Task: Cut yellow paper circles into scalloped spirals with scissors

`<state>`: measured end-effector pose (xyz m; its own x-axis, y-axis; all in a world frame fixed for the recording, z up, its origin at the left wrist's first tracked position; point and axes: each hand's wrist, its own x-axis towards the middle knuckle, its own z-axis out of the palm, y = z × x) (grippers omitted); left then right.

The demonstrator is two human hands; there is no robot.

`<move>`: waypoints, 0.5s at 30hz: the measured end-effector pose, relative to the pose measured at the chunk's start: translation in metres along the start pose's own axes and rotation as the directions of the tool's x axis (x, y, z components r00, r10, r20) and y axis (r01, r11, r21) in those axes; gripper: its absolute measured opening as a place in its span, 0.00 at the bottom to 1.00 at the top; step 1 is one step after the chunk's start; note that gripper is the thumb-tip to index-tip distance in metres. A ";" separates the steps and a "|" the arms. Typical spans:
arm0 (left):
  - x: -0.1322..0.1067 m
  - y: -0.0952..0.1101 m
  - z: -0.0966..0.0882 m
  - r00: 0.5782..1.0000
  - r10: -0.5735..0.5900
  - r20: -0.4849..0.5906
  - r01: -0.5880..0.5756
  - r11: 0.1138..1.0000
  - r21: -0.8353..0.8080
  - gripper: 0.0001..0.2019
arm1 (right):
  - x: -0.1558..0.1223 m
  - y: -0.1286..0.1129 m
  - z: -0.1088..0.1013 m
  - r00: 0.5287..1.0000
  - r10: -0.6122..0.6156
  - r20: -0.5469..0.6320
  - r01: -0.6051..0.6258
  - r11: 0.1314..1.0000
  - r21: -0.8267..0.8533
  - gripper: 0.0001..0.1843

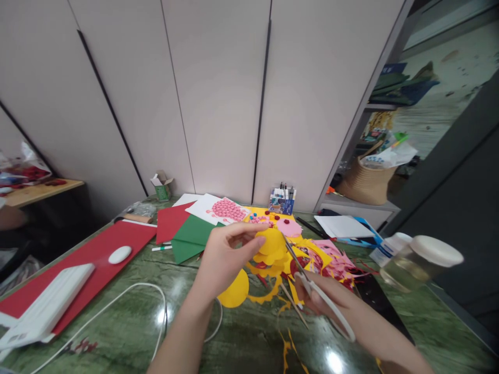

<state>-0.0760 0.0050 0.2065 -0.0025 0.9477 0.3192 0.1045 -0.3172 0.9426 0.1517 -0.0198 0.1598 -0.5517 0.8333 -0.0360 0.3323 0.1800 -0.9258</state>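
Between the thumb and fingers of my left hand [228,254] is a yellow paper piece [272,245] with a scalloped lower edge. My right hand [317,293] grips a pair of scissors [325,301] by the pale handles. The blades point up and left, their tips close to the right edge of the yellow paper. A round yellow paper disc [236,290] lies on the table below my left hand. Yellow paper offcuts [268,297] and a thin wooden stick [294,306] lie below the held piece.
Pink, red and yellow scraps [331,259] heap at the right, near a lidded jar [417,265]. Green paper [191,239] and a pink-dotted card [226,209] lie behind. At the left are a white keyboard [50,306], mouse [119,255] and cable [136,285].
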 end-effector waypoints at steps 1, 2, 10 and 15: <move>0.000 0.000 0.000 1.000 0.011 0.001 -0.011 1.000 0.004 0.09 | 0.000 -0.001 0.000 1.000 0.008 0.004 -0.008 1.000 -0.005 0.17; 0.000 -0.001 -0.001 1.000 0.021 0.004 -0.021 1.000 0.008 0.09 | 0.000 -0.002 0.000 1.000 0.014 0.006 -0.014 1.000 -0.010 0.18; 0.002 -0.005 -0.007 0.993 0.115 0.029 -0.117 0.985 0.130 0.09 | 0.001 -0.012 0.000 0.996 0.077 0.045 -0.076 0.997 -0.018 0.18; 0.003 -0.002 -0.010 0.986 0.148 0.079 -0.159 0.975 0.157 0.11 | 0.002 -0.013 -0.001 0.993 0.087 0.076 -0.079 0.991 -0.105 0.20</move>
<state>-0.0864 0.0080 0.2062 0.0911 0.8902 0.4464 0.2580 -0.4541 0.8528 0.1467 -0.0203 0.1723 -0.5770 0.8038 -0.1447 0.4530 0.1676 -0.8756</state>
